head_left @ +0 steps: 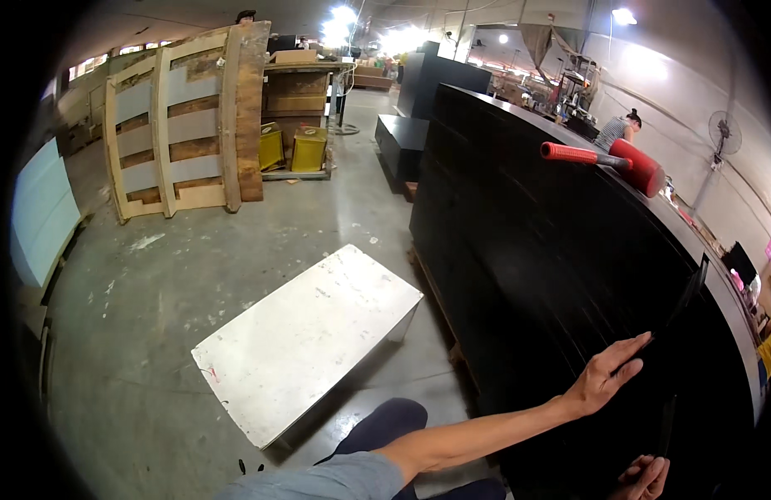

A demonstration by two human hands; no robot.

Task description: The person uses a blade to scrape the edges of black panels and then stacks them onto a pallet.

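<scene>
While a person worked both bare hands along its near end, a long black run of furniture (519,242) filled the right side of the workshop, raised on a wooden base (434,292) that presumably kept it off the grey floor (144,283). Across the aisle, a slatted wooden frame (162,133) stood on edge, probably to save floor room. A low white table (310,342), scuffed on top, sat between the person's knees and the aisle, near enough to serve as a place to set things, though it bore nothing but marks. Beyond the black furniture, a co-worker in a striped top (615,132) bent forward. A red mallet (640,167) lay on the furniture's upper edge, its handle jutting over the side, likely parked there to be within reach. The left hand (606,375) stretched across the black face, fingers straight and together, thumb apart, evidently free of any load; its fingertips came beside the lower end of a thin dark strip (690,292), contact uncertain. Lower down, the right hand (642,478) was curled, its fingertips at the foot of another black strip (670,425); whether they gripped it could not be told, dark against dark.
</scene>
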